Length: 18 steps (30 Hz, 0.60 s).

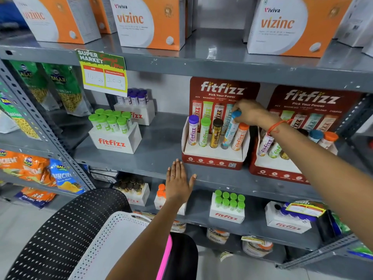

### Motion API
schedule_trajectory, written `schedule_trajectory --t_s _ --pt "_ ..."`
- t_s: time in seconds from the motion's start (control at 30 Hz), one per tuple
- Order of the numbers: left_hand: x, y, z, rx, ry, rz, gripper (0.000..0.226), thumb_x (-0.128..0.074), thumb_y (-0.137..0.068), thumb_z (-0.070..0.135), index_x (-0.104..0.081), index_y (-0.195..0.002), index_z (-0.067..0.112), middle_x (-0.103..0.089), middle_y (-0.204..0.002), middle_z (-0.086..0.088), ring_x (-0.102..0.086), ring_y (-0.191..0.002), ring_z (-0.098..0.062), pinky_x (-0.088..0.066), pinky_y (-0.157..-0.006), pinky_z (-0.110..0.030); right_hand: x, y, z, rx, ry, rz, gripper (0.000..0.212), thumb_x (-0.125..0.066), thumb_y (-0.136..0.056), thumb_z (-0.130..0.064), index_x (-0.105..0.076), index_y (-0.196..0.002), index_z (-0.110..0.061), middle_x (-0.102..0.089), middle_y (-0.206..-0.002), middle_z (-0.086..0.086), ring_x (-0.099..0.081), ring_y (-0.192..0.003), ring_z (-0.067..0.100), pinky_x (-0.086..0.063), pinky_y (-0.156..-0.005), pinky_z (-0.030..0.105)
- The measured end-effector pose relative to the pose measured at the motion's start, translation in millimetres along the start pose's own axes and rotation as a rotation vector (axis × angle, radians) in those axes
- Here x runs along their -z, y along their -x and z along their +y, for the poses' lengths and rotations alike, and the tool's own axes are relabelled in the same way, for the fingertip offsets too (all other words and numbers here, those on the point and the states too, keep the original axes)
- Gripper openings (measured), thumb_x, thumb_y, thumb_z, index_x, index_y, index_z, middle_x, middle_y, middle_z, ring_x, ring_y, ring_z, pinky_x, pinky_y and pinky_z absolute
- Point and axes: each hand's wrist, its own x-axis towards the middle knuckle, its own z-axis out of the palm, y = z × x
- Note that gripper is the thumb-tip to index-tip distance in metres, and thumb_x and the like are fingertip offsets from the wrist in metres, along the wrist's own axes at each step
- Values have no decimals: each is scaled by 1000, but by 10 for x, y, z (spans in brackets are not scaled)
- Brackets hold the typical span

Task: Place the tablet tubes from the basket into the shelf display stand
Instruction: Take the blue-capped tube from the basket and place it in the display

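I judge the blue-capped tablet tube (230, 130) to be light, rigid and smooth-sided, so the cap end is the surest hold. My right hand (249, 114) is closed around that cap, the tube leaning with its base at the fourth slot of the red display stand (212, 161), between the black-capped and orange-capped tubes. My left hand (178, 181) lies open and flat against the shelf edge (141, 168), holding nothing.
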Motion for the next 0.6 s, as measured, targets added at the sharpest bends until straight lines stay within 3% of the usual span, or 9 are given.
schedule_trajectory --t_s 0.1,0.23,0.33,0.6 --pt "-4 -2 -3 8 3 1 92 20 -75 67 8 -147 11 5 -158 -7 9 -143 -22 9 -114 -35 3 -5 18 30 27 10 38 -65 -84 -10 -56 -120 -6 -57 -128 15 -54 -113 32 -44 -87 31" --pt "3 1 -1 7 -4 -8 84 9 -84 66 8 -147 11 6 -158 -7 10 -143 -22 9 -114 -35 -62 -28 24 79 36 -2 38 -60 -80 4 -61 -115 -11 -59 -127 12 -55 -113 31 -44 -83 30" --pt "-3 1 -4 9 -5 -1 88 14 -80 68 8 -147 12 6 -158 -6 10 -143 -22 11 -112 -34 -149 -47 43 104 34 1 36 -57 -79 9 -64 -107 -13 -61 -123 12 -58 -109 31 -45 -81 31" --pt "12 3 -17 -2 3 -17 90 16 -78 69 9 -147 11 7 -157 -7 10 -143 -23 9 -113 -35 -187 -77 39 146 165 8 31 -59 -81 4 -62 -108 -11 -61 -119 16 -59 -104 34 -44 -75 31"
